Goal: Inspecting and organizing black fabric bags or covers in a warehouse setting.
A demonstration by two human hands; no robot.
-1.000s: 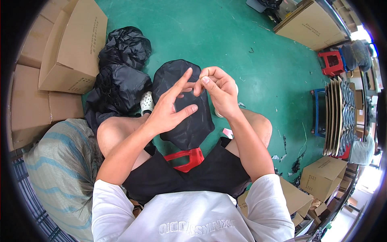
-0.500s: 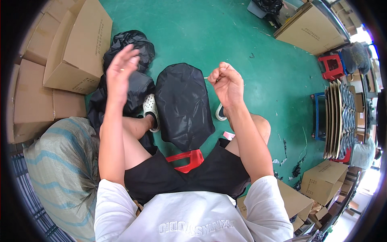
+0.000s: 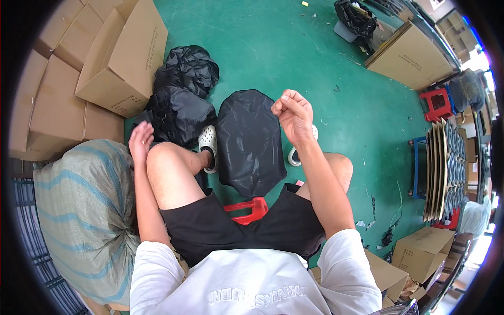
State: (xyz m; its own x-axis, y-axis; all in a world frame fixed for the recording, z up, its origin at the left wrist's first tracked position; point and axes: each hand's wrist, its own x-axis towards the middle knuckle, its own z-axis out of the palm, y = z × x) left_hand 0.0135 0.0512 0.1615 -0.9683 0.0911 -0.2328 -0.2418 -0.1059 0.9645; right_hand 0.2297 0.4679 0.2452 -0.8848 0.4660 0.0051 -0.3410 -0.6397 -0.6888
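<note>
My left hand [image 3: 140, 140] is beside my left knee, next to the striped woven sack [image 3: 86, 210]. Its fingers are a little curled and apart, with nothing seen in them. My right hand [image 3: 295, 116] is raised at the right edge of a long, black-covered bundle [image 3: 249, 144]. Thumb and fingers are pinched together; whatever they may hold is too small or hidden to name. The bundle lies between my feet, its near end by a red plastic stool [image 3: 253, 210]. Crumpled black plastic bags [image 3: 184, 113] lie on the floor beyond my left knee.
An open cardboard box [image 3: 123, 63] and stacked cartons [image 3: 58, 100] stand at the left. At the right are a blue-framed rack of flat boards [image 3: 438, 168], a red stool [image 3: 436, 105] and a cardboard box [image 3: 420, 247]. A lined bin [image 3: 346, 31] stands at the far right.
My left hand has come down and back from above the black bags to beside my left knee. My right hand stays pinched near the bundle; the thin stick-like bit at its fingertips no longer shows.
</note>
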